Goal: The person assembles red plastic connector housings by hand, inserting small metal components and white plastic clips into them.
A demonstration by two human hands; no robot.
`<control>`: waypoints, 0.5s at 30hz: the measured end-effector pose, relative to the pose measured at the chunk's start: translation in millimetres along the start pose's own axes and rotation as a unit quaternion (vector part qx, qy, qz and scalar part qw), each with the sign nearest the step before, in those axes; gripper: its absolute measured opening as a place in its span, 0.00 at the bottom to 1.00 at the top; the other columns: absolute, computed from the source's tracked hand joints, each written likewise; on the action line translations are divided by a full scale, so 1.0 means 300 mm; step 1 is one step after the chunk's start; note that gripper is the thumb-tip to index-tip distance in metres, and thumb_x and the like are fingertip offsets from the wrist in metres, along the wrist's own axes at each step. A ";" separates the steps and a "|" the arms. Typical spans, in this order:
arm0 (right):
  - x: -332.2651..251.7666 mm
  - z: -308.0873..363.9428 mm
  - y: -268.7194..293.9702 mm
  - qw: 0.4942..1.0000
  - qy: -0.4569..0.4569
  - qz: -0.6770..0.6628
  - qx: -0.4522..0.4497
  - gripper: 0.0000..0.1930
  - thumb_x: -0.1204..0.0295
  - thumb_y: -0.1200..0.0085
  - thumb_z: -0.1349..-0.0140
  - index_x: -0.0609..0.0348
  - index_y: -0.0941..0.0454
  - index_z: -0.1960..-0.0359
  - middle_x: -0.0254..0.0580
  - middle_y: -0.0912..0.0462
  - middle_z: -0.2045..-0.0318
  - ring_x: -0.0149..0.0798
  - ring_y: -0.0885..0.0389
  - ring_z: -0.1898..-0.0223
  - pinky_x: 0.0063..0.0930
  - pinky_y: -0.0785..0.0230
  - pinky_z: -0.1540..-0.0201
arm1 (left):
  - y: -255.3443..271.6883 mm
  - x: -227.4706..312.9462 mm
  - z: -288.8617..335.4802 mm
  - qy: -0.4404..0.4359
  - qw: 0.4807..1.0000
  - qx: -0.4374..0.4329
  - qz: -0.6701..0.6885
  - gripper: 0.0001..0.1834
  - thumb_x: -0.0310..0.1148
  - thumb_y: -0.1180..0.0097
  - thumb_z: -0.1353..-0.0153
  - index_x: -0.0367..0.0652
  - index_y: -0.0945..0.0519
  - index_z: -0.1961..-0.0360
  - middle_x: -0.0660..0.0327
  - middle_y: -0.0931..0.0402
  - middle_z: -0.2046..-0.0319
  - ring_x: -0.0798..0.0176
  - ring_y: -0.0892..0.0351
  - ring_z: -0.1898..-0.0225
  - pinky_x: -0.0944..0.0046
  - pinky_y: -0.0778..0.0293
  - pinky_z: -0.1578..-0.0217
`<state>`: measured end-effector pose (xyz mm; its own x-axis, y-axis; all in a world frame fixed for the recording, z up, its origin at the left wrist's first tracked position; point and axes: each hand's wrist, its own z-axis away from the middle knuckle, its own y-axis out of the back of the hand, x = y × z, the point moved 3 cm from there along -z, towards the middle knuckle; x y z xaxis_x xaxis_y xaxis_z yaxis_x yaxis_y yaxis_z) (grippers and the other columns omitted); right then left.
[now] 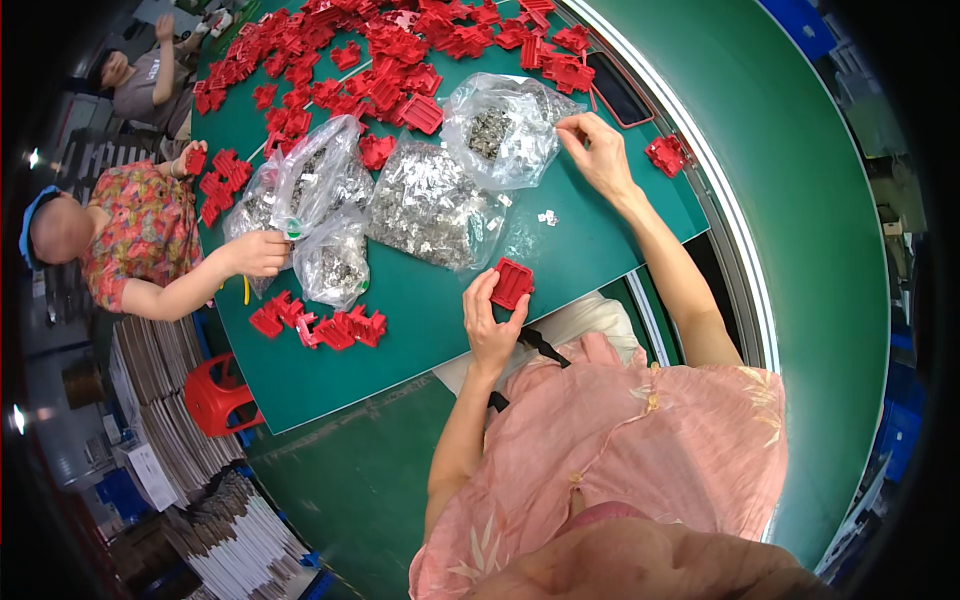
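My left hand [489,325] grips a red plastic housing [513,284] with ribbed slots at the table's near edge. My right hand [600,158] is closed in a pinch at the right side of an open clear plastic bag [475,165] of small metal pieces; whatever the fingertips hold, if anything, is too small to make out. A fuller bag of shiny metal pieces [425,212] lies left of it. A few small pale pieces [547,217] rest on the green table [400,345] between my hands.
Red plastic housings [385,85] are heaped across the far side, with a smaller group [340,328] at the near left. A phone-like dark device [620,92] lies far right. Across the left edge, a co-worker's hand [258,254] reaches to more bags. A red stool [218,398] stands below.
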<state>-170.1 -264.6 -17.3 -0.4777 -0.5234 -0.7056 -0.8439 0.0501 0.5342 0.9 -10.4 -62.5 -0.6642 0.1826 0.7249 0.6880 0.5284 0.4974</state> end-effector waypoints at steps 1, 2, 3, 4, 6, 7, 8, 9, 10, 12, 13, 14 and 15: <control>-0.045 -0.008 -0.014 1.000 0.026 -0.008 -0.001 0.06 0.71 0.40 0.40 0.58 0.17 0.63 0.41 0.18 0.68 0.41 0.18 0.68 0.31 0.26 0.65 | 0.002 0.001 0.000 -0.004 1.000 -0.001 -0.003 0.30 0.27 0.28 0.51 0.36 0.25 0.46 0.49 0.25 0.48 0.47 0.24 0.47 0.54 0.26 0.46; -0.083 -0.019 -0.030 1.000 0.026 -0.009 -0.002 0.06 0.71 0.40 0.40 0.58 0.17 0.63 0.41 0.18 0.68 0.41 0.18 0.68 0.31 0.26 0.65 | 0.004 0.000 0.000 -0.004 1.000 0.000 -0.005 0.30 0.27 0.28 0.51 0.36 0.25 0.46 0.49 0.25 0.48 0.47 0.24 0.47 0.54 0.26 0.46; -0.127 -0.032 -0.051 0.997 0.066 -0.025 -0.033 0.06 0.72 0.39 0.40 0.58 0.17 0.63 0.41 0.18 0.69 0.41 0.18 0.69 0.31 0.26 0.65 | 0.005 0.002 0.000 -0.005 1.000 -0.004 0.004 0.31 0.27 0.29 0.51 0.37 0.26 0.45 0.49 0.25 0.47 0.46 0.24 0.48 0.53 0.27 0.47; -0.169 -0.042 -0.075 0.992 0.102 -0.043 -0.065 0.06 0.73 0.39 0.41 0.57 0.17 0.63 0.41 0.18 0.69 0.42 0.18 0.69 0.32 0.26 0.65 | 0.005 0.002 0.000 -0.006 1.000 -0.007 0.012 0.32 0.26 0.30 0.51 0.37 0.27 0.44 0.49 0.25 0.47 0.46 0.25 0.48 0.52 0.27 0.48; -0.241 -0.060 -0.108 0.987 0.146 -0.030 -0.063 0.06 0.73 0.38 0.42 0.57 0.18 0.63 0.40 0.19 0.70 0.42 0.18 0.69 0.33 0.26 0.66 | 0.006 0.000 -0.001 -0.008 1.000 -0.001 0.011 0.32 0.25 0.30 0.51 0.37 0.28 0.44 0.49 0.25 0.47 0.46 0.25 0.48 0.52 0.27 0.48; -0.274 -0.058 -0.116 0.984 0.167 -0.029 -0.054 0.06 0.72 0.38 0.41 0.57 0.18 0.64 0.40 0.19 0.70 0.43 0.18 0.69 0.33 0.26 0.65 | 0.008 0.000 -0.002 -0.011 1.000 0.005 0.012 0.32 0.24 0.31 0.51 0.36 0.28 0.43 0.49 0.25 0.47 0.46 0.25 0.48 0.52 0.27 0.47; -0.303 -0.052 -0.122 0.981 0.185 -0.031 -0.047 0.05 0.72 0.39 0.41 0.57 0.18 0.64 0.40 0.19 0.70 0.44 0.18 0.68 0.33 0.26 0.65 | 0.008 -0.002 -0.001 -0.007 1.000 0.008 0.010 0.32 0.24 0.31 0.51 0.36 0.28 0.43 0.49 0.25 0.47 0.46 0.25 0.48 0.52 0.27 0.47; -0.322 -0.040 -0.129 0.982 0.175 -0.052 -0.048 0.05 0.74 0.39 0.43 0.57 0.18 0.65 0.40 0.18 0.71 0.45 0.18 0.69 0.35 0.25 0.66 | 0.008 -0.002 0.002 -0.001 1.000 0.012 0.008 0.33 0.24 0.31 0.52 0.36 0.28 0.43 0.49 0.25 0.47 0.46 0.25 0.48 0.52 0.27 0.47; -0.339 -0.016 -0.132 0.981 0.180 -0.049 -0.049 0.05 0.74 0.39 0.43 0.57 0.18 0.65 0.40 0.18 0.71 0.45 0.18 0.69 0.35 0.25 0.66 | 0.009 -0.002 0.005 0.005 1.000 0.016 0.006 0.33 0.23 0.31 0.52 0.36 0.29 0.42 0.49 0.25 0.47 0.45 0.25 0.48 0.52 0.27 0.47; -0.356 0.037 -0.155 0.966 0.180 -0.127 -0.134 0.04 0.76 0.40 0.45 0.58 0.18 0.67 0.41 0.18 0.73 0.41 0.18 0.72 0.31 0.26 0.69 | 0.008 -0.005 0.007 0.018 1.000 0.021 0.008 0.33 0.23 0.31 0.53 0.36 0.28 0.43 0.49 0.26 0.47 0.46 0.24 0.48 0.54 0.27 0.47; -0.355 0.068 -0.180 0.949 0.176 -0.130 -0.227 0.04 0.76 0.43 0.47 0.58 0.19 0.69 0.45 0.17 0.73 0.50 0.16 0.69 0.38 0.24 0.65 | 0.010 -0.006 0.009 0.025 0.999 0.023 0.012 0.33 0.24 0.30 0.53 0.36 0.27 0.44 0.48 0.26 0.47 0.47 0.24 0.48 0.55 0.26 0.47; -0.342 0.099 -0.203 0.929 0.170 -0.082 -0.319 0.03 0.75 0.44 0.45 0.60 0.19 0.70 0.46 0.16 0.72 0.52 0.16 0.67 0.40 0.24 0.64 | 0.010 -0.008 0.008 0.030 0.999 0.024 0.009 0.33 0.24 0.30 0.53 0.36 0.27 0.44 0.48 0.26 0.47 0.47 0.24 0.48 0.55 0.26 0.47; -0.326 0.119 -0.232 0.920 0.161 -0.023 -0.357 0.04 0.74 0.44 0.44 0.60 0.19 0.69 0.46 0.16 0.71 0.53 0.16 0.66 0.41 0.24 0.65 | 0.009 -0.008 0.007 0.026 0.999 0.019 0.011 0.33 0.24 0.30 0.53 0.36 0.27 0.44 0.48 0.26 0.48 0.47 0.24 0.48 0.55 0.26 0.47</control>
<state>-73.3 -186.4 -2.1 -0.2521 -0.7415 -0.6218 -0.4301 -0.4897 0.7584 3.6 -7.6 -63.9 -0.6324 0.1521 0.7596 0.6903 0.5557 0.4634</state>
